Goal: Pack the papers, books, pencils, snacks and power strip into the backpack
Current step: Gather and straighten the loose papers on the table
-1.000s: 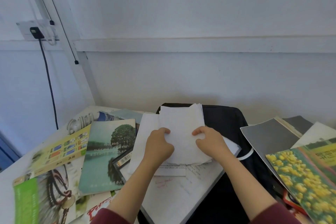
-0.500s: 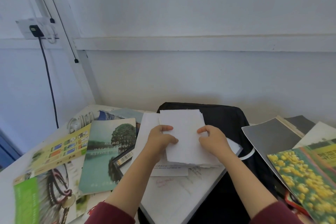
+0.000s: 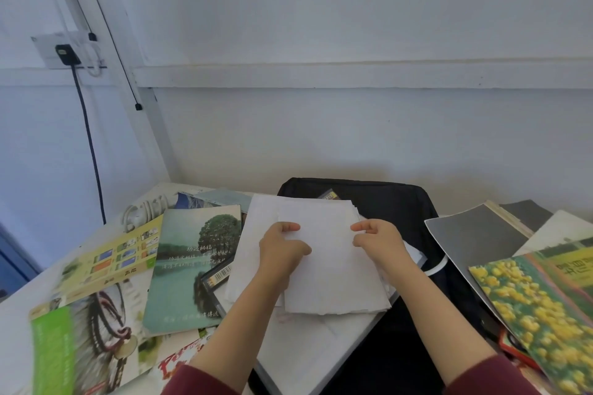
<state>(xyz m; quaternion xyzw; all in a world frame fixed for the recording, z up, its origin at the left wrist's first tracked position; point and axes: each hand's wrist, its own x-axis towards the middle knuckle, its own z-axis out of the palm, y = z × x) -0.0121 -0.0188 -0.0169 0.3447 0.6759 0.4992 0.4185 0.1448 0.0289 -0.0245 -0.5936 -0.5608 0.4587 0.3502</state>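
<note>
Above the black fabric backpack [image 3: 391, 208], the left hand [image 3: 280, 252] and right hand [image 3: 380, 242] pinch the white paper stack [image 3: 332, 261] by its sides with curled fingers; its long axis runs near to far, toward the backpack beyond.

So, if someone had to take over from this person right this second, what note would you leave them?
Hands: left hand and right hand each grip a side edge of the stack of white paper sheets, held over the black fabric backpack.
Lying out: teal tree-cover book and white power strip to the left, yellow-flower-cover book to the right.
Done: papers stacked.
Left: stack, books, power strip into the backpack. Pencils, snacks: not spotted.
</note>
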